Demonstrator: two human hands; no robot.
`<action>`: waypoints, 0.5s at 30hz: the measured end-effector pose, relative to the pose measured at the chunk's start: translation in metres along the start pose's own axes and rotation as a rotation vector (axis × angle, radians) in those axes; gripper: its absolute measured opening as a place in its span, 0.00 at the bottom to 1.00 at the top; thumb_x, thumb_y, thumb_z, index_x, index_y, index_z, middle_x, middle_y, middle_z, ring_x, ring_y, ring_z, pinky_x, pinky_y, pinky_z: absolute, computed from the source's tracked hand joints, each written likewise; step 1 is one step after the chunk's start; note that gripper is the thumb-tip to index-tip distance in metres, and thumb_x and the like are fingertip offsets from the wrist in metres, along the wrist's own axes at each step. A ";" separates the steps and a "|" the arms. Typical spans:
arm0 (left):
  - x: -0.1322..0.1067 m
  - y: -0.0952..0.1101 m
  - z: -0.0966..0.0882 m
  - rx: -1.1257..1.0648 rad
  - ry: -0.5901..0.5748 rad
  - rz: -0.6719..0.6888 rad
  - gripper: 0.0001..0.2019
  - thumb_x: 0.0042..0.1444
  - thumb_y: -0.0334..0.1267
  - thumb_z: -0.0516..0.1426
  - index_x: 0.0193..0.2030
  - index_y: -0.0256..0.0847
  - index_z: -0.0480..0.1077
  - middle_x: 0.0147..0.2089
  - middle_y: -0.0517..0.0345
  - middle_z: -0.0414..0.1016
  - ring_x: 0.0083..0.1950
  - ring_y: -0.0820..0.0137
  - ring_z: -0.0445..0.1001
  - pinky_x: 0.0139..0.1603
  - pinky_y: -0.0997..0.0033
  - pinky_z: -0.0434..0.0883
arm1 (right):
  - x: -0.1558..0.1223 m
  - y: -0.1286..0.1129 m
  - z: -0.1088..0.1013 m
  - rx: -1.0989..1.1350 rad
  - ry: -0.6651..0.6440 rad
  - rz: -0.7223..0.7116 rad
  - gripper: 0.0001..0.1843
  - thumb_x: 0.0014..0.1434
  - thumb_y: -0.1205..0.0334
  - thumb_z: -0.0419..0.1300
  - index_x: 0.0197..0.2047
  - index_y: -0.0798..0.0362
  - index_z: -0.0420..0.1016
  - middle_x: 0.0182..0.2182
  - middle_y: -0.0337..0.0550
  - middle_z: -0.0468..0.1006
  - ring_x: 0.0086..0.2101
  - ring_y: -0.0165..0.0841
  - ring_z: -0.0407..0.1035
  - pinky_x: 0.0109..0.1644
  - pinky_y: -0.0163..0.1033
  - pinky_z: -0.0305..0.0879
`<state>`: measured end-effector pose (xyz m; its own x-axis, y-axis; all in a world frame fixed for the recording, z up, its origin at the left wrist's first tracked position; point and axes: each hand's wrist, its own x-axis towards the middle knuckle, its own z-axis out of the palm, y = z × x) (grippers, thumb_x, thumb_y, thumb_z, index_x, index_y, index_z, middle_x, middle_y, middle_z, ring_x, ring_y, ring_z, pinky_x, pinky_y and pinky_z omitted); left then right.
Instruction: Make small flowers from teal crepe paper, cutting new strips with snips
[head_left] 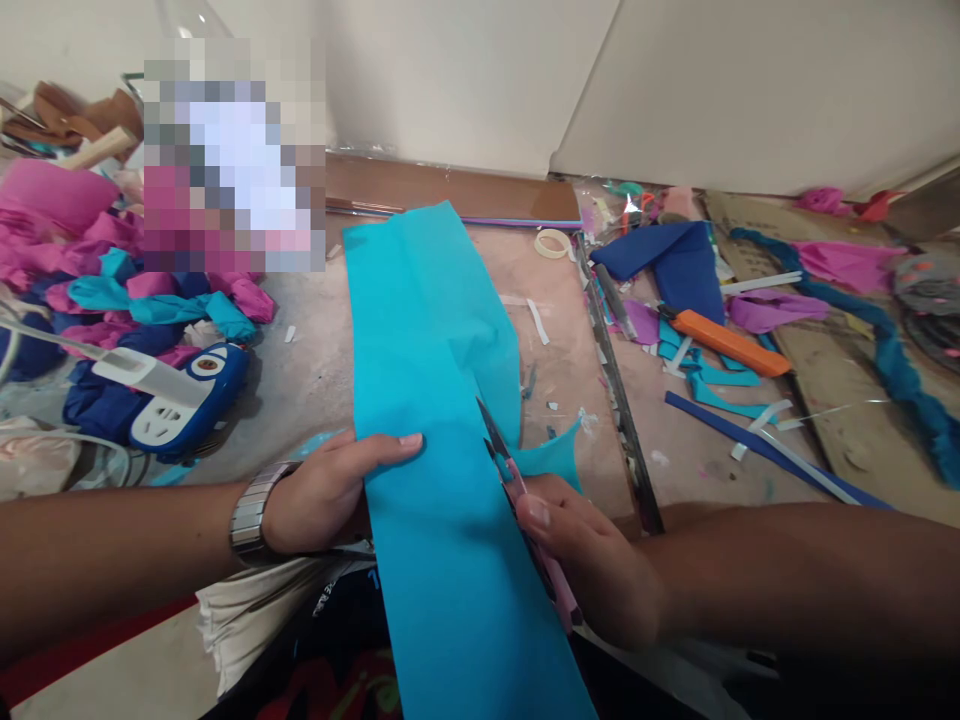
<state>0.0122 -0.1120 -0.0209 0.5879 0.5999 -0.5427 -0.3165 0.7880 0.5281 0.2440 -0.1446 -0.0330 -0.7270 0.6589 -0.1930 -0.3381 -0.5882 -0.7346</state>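
Left hand (319, 487) grips 1 long turquoise cloth-like sheet (420, 350); right hand (592, 560) holds pink-handled metal scissors (515, 482) (blades parted) at its right side.

A white charger (146, 372) sits on a blue power strip (176, 420) at left. An orange cutter (727, 340) lies by cardboard (840, 400) at right.

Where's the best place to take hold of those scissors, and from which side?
Probably by the pink handles, from the right, as the right hand does: the blades point forward at the sheet, leaving the handles on the near side.
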 end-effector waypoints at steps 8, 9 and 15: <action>0.000 0.002 0.001 -0.081 -0.047 -0.030 0.25 0.62 0.46 0.61 0.62 0.35 0.73 0.55 0.38 0.82 0.56 0.45 0.81 0.58 0.43 0.75 | -0.004 0.001 0.003 -0.031 0.048 0.007 0.31 0.68 0.43 0.57 0.19 0.55 0.68 0.12 0.35 0.63 0.16 0.26 0.59 0.21 0.33 0.53; 0.000 0.003 0.001 -0.082 -0.055 -0.037 0.25 0.62 0.46 0.61 0.62 0.35 0.73 0.54 0.38 0.82 0.56 0.45 0.81 0.58 0.43 0.76 | -0.004 0.001 0.004 -0.033 0.035 -0.007 0.32 0.69 0.43 0.57 0.18 0.54 0.68 0.11 0.34 0.62 0.16 0.26 0.59 0.21 0.32 0.53; -0.001 0.006 0.007 -0.038 -0.011 -0.018 0.26 0.61 0.42 0.64 0.64 0.36 0.72 0.51 0.40 0.84 0.54 0.48 0.82 0.58 0.47 0.75 | -0.002 0.003 0.002 -0.002 -0.044 -0.065 0.33 0.72 0.47 0.54 0.16 0.53 0.65 0.11 0.35 0.63 0.15 0.25 0.61 0.19 0.31 0.55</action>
<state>0.0145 -0.1087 -0.0123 0.6015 0.5845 -0.5446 -0.3340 0.8033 0.4932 0.2431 -0.1488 -0.0331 -0.7291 0.6745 -0.1159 -0.3845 -0.5438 -0.7459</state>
